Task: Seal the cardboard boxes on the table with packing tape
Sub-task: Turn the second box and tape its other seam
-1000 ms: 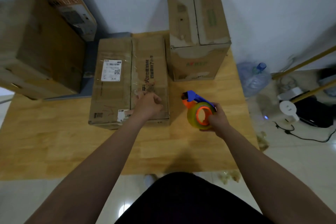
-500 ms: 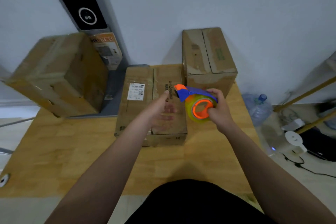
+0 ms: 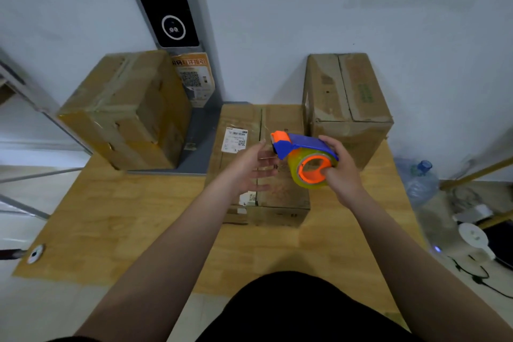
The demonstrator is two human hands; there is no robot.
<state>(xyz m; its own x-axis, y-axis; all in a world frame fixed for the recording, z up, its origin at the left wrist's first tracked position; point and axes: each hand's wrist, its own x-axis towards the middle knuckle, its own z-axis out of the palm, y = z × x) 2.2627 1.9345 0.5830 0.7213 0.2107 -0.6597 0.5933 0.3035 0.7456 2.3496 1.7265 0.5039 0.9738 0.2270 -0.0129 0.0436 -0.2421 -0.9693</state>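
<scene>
Your right hand [image 3: 344, 175] is curled round the tape dispenser [image 3: 304, 147], gripping it at the orange core of the yellowish roll, with the blue-and-orange head pointing left. Your left hand [image 3: 248, 172] is spread, fingers straight and holding nothing, just beside the dispenser's nose. Both hands are over the flat cardboard box [image 3: 283, 194] in the middle of the wooden table [image 3: 125, 216] (a white shipping label [image 3: 235, 140] sits on its left flap). A taller box [image 3: 347, 97] stands just beside its right rear. A large taped box [image 3: 125, 111] sits well apart at the far left.
</scene>
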